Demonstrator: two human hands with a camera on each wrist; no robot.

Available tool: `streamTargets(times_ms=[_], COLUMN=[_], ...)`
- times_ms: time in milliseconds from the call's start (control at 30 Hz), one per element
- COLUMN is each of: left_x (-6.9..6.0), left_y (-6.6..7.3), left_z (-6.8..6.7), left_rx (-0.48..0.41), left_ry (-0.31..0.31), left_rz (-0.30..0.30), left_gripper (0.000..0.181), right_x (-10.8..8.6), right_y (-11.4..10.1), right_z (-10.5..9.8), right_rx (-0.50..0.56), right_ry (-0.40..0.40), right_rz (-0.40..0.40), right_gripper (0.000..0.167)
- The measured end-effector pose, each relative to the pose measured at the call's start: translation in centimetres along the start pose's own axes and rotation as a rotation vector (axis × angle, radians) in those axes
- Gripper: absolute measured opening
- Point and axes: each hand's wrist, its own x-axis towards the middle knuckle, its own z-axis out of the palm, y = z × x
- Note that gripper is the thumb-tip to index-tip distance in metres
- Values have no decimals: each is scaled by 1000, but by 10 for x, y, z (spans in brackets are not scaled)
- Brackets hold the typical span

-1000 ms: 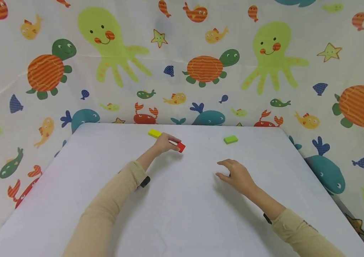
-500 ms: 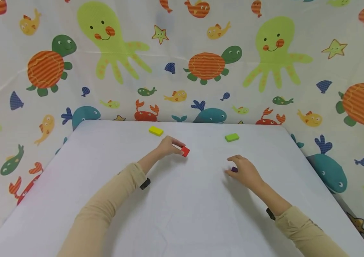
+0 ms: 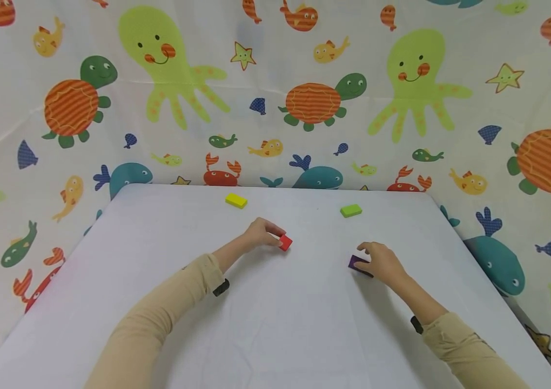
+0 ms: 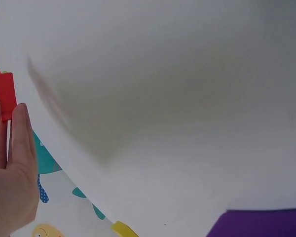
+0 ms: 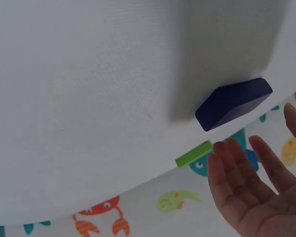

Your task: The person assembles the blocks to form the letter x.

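Note:
My left hand point(image 3: 261, 233) pinches a small red block point(image 3: 286, 242) between thumb and fingertips, left of the table's middle. In the left wrist view the same red block point(image 4: 6, 96) stands at the fingertips. A dark purple block point(image 3: 358, 264) is on the table by my right hand point(image 3: 386, 263), whose thumb overlaps it in the head view. The right wrist view shows that hand point(image 5: 256, 187) with spread fingers, not wrapped round the purple block point(image 5: 234, 102).
On the white table point(image 3: 275, 335), a yellow block point(image 3: 236, 201) lies back left and a lime green block point(image 3: 351, 210) back right. A sea-animal curtain point(image 3: 266, 65) hangs behind. In the left wrist view a purple shape point(image 4: 266, 224) fills the lower right corner.
My left hand has moved right and nearer with the red block. The right hand has shifted right, and the purple block, mostly hidden before, now shows.

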Motion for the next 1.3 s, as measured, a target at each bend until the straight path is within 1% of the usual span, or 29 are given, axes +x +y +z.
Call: streamTargets(times_ms=[133, 267, 467, 633, 800, 900, 1100, 1167, 1300], left_x=[-3, -5, -4, -2, -1, 0, 3, 3, 4], left_y=[1, 0, -5, -7, -4, -3, 0, 1, 1], left_z=[2, 4, 6, 8, 8, 8, 8, 9, 10], left_rx=[12, 26, 13, 18, 20, 47, 134, 147, 147], left_ry=[7, 17, 19, 21, 8, 9, 30, 38, 41], left_rz=[8, 22, 24, 2, -29, -36, -14, -25, -89], left_gripper=[27, 27, 26, 26, 26, 26, 25, 24, 24], right_x=[-1, 0, 2, 3, 3, 4, 6, 6, 5], right_y=[5, 9, 10, 10, 10, 10, 8, 8, 8], right_z=[1, 3, 6, 7, 7, 8, 8, 8, 8], right_rx=[26, 36, 47, 24, 18, 18, 1, -6, -16], right_ry=[-12, -34, -52, -33, -24, -20, 0, -1, -17], right_rz=[17, 23, 36, 10, 15, 17, 31, 33, 31], right_gripper=[34, 32, 26, 23, 21, 21, 20, 20, 19])
